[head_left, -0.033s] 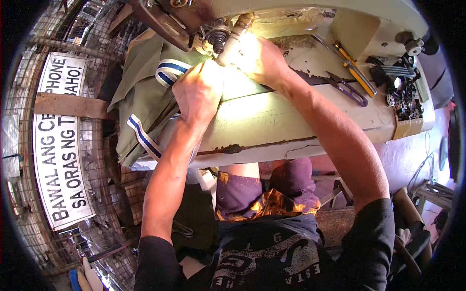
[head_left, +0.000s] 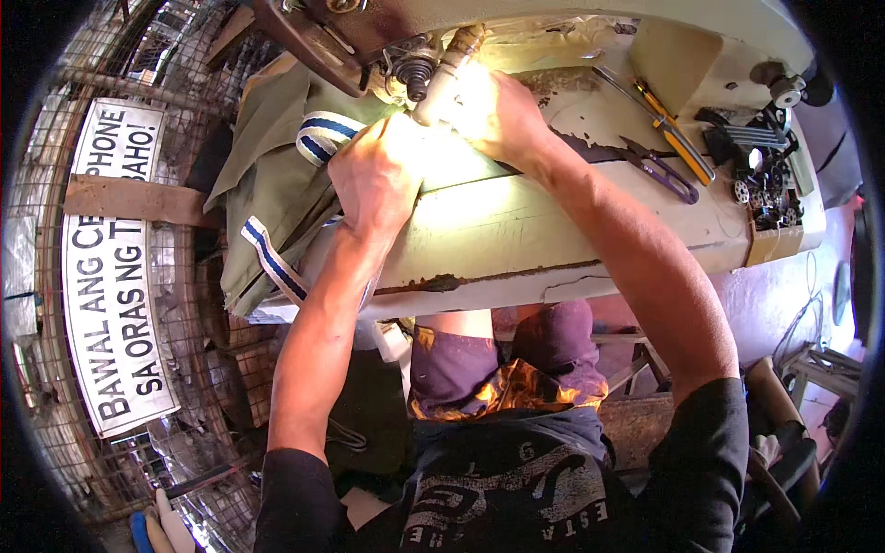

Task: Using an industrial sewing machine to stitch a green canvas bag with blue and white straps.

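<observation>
At the head of a sewing machine (head_left: 590,11), a bright lamp glare washes out the spot where my hands meet. My left hand (head_left: 378,173) is closed, knuckles up, on olive-green cloth (head_left: 277,138) that drapes off the left of the machine bed. Blue-and-white striped webbing (head_left: 324,134) comes out beside that hand, and another length hangs lower near my forearm. Close on the right is my right hand (head_left: 507,115), bent in toward the same bright spot under the lamp (head_left: 441,92). Its fingertips are lost in the glare, as is anything they touch.
On the pale machine bed (head_left: 553,226) lie thread snips (head_left: 659,170), a yellow-handled cutter (head_left: 682,138) and a thin metal tool. A box of bobbins and small parts (head_left: 770,194) stands at the right end. Wire mesh with a white sign (head_left: 115,304) rises at the left.
</observation>
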A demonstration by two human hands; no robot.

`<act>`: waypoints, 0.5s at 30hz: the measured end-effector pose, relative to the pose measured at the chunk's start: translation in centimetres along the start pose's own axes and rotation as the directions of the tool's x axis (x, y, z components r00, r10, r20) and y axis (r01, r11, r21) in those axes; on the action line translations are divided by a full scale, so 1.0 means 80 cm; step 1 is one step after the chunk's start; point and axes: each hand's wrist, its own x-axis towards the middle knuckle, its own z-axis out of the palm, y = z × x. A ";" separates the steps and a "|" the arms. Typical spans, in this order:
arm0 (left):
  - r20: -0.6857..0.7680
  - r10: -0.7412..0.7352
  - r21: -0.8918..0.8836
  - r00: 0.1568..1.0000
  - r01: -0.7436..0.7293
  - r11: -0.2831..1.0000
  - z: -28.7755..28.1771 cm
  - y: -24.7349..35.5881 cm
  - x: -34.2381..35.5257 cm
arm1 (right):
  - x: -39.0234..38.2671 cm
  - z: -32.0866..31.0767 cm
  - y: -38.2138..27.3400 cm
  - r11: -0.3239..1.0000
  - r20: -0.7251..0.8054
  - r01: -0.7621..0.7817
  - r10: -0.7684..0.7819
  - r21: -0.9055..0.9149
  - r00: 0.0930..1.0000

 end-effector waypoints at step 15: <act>-0.016 -0.020 -0.022 1.000 0.020 1.000 0.003 -0.006 -0.003 | -0.005 0.005 0.002 0.967 0.083 -0.232 0.223 0.107 0.971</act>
